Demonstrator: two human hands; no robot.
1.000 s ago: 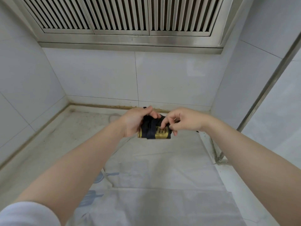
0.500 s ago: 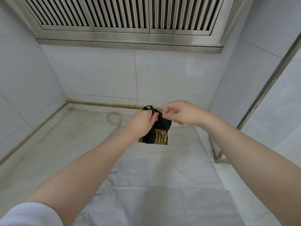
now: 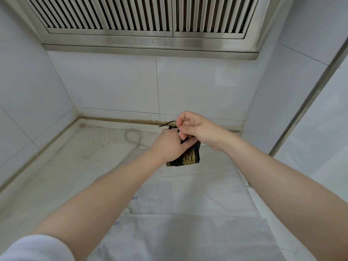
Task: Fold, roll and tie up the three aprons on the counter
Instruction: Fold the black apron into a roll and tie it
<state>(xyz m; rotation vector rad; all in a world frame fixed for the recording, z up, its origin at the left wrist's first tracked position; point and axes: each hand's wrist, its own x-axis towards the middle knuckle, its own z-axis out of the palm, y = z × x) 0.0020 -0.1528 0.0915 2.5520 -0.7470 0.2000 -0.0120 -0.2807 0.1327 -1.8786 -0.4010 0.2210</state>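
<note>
Pale marble counter [image 3: 79, 166] carries flat white aprons [image 3: 188, 232] near the viewer. Above its far right part, the rolled black-and-gold apron [image 3: 185, 158] hangs gripped in the left hand [image 3: 169, 146]. The right hand [image 3: 195, 127] pinches its black tie [image 3: 166, 123]; pulling snug while squeezing the roll should stop it loosening.

Rolled apron [image 3: 185, 157] is held above the counter [image 3: 75, 166], near its back edge. Left hand [image 3: 169, 146] is placed left of the roll, right hand [image 3: 195, 129] above it. Two flat aprons [image 3: 188, 194] are spread on the counter below; range hood [image 3: 143, 25] is mounted overhead.
</note>
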